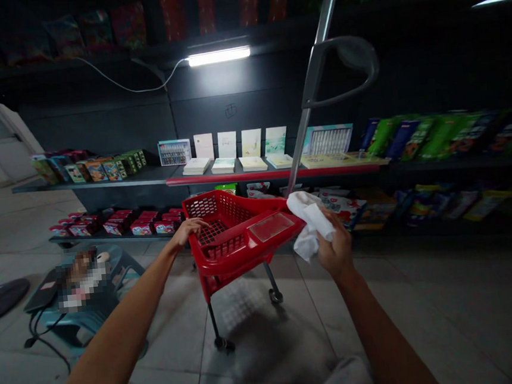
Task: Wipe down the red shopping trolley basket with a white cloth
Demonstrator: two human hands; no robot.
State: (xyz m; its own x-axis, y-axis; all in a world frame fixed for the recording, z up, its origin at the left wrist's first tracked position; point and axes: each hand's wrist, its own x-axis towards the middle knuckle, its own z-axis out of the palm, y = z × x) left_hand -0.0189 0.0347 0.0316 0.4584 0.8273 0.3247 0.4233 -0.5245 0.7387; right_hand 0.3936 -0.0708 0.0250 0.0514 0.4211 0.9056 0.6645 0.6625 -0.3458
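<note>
A small red plastic shopping cart (230, 255) stands on wheeled grey legs in front of me. My left hand (191, 231) holds its left rim, with the fingers reaching over the edge. My right hand (336, 246) is closed on a crumpled white cloth (308, 214), at the right end of the cart by its handle side. The cloth covers that corner of the cart. A flat, pale panel (271, 227) is set into the red top beside it. No goods show in the part of the basket that I see.
A metal pole with a grey loop handle (309, 85) rises behind the cart; its foot is hidden. Shelves (142, 177) hold books (253, 163), boxes (110, 169) and green and blue bags (435, 137). At left stands a blue-grey stool (123, 263) with a cabled dark device (43, 292).
</note>
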